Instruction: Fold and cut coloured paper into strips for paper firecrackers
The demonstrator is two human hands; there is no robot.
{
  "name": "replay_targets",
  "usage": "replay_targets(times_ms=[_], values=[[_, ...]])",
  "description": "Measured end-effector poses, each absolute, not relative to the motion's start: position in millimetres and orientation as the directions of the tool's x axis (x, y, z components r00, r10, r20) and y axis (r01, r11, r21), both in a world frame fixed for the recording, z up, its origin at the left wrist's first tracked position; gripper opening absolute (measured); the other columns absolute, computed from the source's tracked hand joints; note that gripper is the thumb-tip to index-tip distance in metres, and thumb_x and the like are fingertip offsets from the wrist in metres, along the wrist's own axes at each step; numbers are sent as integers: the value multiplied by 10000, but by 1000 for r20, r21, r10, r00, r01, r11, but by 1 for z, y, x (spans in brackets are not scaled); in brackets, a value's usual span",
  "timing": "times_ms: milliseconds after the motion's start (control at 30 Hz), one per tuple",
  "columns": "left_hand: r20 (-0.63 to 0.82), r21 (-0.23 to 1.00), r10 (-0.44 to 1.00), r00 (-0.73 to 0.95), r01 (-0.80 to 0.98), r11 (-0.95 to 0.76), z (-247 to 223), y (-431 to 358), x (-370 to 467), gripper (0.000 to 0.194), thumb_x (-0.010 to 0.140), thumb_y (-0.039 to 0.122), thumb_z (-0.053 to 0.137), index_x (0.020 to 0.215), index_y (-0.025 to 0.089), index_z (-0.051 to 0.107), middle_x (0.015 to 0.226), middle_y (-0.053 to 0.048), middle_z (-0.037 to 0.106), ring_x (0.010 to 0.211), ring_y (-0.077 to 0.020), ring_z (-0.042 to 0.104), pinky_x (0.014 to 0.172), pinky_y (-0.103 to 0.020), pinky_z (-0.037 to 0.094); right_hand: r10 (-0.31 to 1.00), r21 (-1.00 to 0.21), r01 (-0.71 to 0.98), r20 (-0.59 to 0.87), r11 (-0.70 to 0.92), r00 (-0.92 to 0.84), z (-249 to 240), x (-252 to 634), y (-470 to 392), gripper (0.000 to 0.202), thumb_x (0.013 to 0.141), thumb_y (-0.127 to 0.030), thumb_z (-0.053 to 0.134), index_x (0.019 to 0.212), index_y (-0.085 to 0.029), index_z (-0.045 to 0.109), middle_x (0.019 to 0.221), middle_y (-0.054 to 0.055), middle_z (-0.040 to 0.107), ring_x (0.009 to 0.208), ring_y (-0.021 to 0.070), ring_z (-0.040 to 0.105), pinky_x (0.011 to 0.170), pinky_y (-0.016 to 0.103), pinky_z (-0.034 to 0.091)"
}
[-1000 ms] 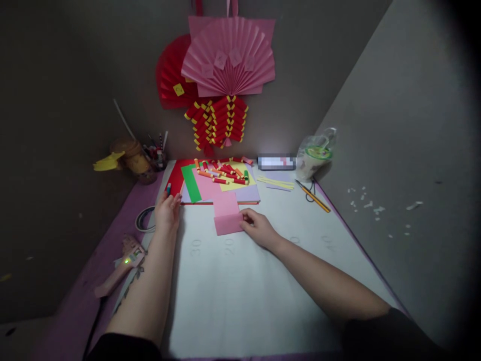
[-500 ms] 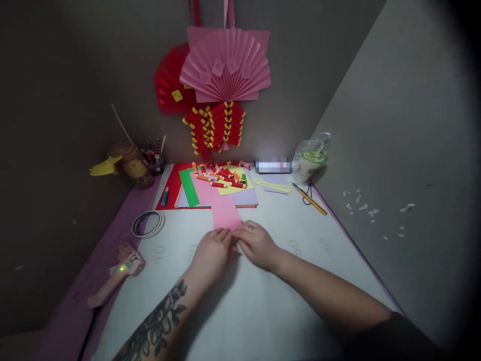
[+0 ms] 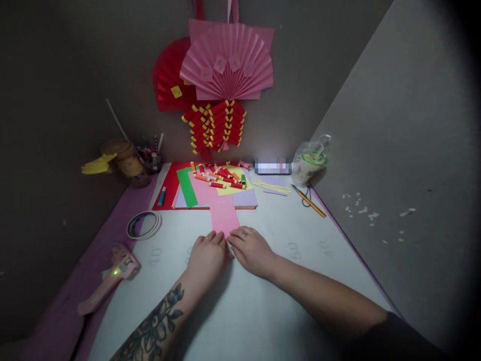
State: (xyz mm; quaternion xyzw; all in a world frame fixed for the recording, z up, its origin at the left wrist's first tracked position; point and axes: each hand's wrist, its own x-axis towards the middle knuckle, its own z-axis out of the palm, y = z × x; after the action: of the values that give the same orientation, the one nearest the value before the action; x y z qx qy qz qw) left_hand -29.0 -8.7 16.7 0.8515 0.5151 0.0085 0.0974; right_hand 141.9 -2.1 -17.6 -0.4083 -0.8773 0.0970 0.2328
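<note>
A strip of pink paper (image 3: 224, 214) lies on the white work surface, its far end by the stack of coloured sheets. At the strip's near end, my left hand (image 3: 209, 254) has its curled fingers on the paper. My right hand (image 3: 252, 250) meets it from the other side, fingers bent and pressed at the near right corner. The fingertips of both hands almost touch. Under them the near edge is hidden, so I cannot see whether it is rolled or folded.
Small paper rolls (image 3: 217, 185) lie on coloured sheets (image 3: 246, 199) behind the strip. Left are a glue stick (image 3: 162, 196), tape rolls (image 3: 144, 225) and a pink glue gun (image 3: 108, 283). A craft knife (image 3: 308, 201) and bagged cup (image 3: 313, 160) are right. Paper fans (image 3: 229, 65) hang behind.
Both hands have shifted slightly toward me and left along the strip's near end, and more of the pink paper shows. The view has also shifted a little.
</note>
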Motion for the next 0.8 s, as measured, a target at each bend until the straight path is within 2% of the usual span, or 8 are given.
replay_targets(times_ms=[67,167,267,400,500,667,733,800], values=[[-23,183,912,410,898,-400,14,-3,-34,317,859,256,519,1143,166,627,1306,-143,568,1197,-315,514,925,-455,428,791,-410,678,363,610,-493,-20,144,1,381,844,-192,541,1225,-185,543,1207,138,577,1129,284,484,958,480,415],[41,230,953,301,925,-302,9,5,-41,579,812,267,581,1359,141,436,1401,-171,472,1284,-348,422,999,-491,364,879,-578,665,362,473,-310,-28,150,11,650,792,-227,609,1388,-179,352,1346,178,458,1242,310,414,1007,529,379],[5,313,953,302,905,-289,7,11,-45,739,782,223,599,1443,128,282,1346,-178,526,1291,-354,408,1040,-544,291,945,-760,562,266,326,-189,-35,155,22,775,726,-224,658,1405,-195,286,1269,155,510,1184,287,488,996,513,399],[62,429,935,349,837,-340,9,13,-45,702,767,142,566,1423,128,316,1145,-137,645,1110,-277,548,1003,-463,358,955,-859,427,208,281,-210,-34,156,25,767,701,-138,610,1394,-205,287,1078,75,597,980,214,588,932,431,456],[131,495,908,398,767,-408,8,10,-42,600,783,132,546,1365,162,402,1019,-89,669,944,-223,597,881,-362,446,910,-758,508,298,409,-288,-24,155,18,679,715,-98,561,1357,-219,373,1078,80,588,975,222,563,897,422,465],[167,511,886,433,730,-454,2,-3,-32,287,864,204,479,1141,180,552,945,-74,666,844,-204,616,763,-322,475,701,-263,695,534,669,-473,-2,152,0,407,789,-38,476,1138,-220,577,1009,89,630,1032,250,513,1018,509,294],[178,534,884,432,712,-456,3,-5,-30,273,855,215,497,1120,175,548,936,-76,659,847,-200,615,764,-317,479,661,-161,704,534,691,-527,5,152,-2,272,811,-42,467,952,-213,625,860,72,641,939,234,530,971,479,318],[207,525,861,465,690,-499,7,-5,-32,402,811,257,576,1194,161,505,1042,-105,643,955,-224,599,846,-351,467,637,-141,673,506,726,-581,8,155,2,211,809,-51,472,812,-204,617,779,64,631,863,221,529,876,418,372]])
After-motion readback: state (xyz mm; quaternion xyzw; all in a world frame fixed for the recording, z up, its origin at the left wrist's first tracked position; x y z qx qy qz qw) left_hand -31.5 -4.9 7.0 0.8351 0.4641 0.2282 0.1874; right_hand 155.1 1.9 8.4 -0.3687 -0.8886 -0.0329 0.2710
